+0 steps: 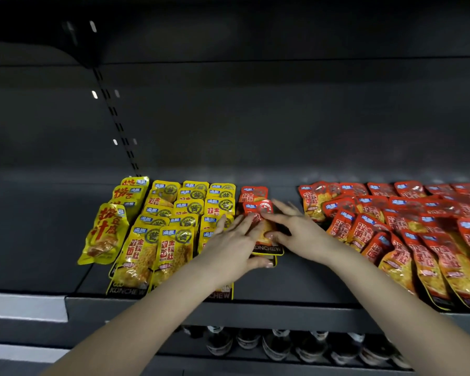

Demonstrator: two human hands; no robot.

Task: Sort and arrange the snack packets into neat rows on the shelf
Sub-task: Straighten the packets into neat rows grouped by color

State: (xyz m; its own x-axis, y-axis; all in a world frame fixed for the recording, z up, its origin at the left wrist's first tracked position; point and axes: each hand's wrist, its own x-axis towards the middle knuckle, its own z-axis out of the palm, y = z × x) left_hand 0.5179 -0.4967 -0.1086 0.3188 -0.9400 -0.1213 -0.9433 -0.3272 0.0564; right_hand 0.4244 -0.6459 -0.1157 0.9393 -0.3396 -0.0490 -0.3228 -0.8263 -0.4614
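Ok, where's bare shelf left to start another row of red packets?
Bare shelf lies between the short red column and the red pile on the right, widening toward the front edge. The bay left of the yellow packets is bare too. The red pile is crowded, packets overlapping.

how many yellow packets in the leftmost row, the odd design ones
4, overlapping front to back: the front packet tilted, the second packet mostly hidden behind it, then the third packet and the rear packet. More may be hidden.
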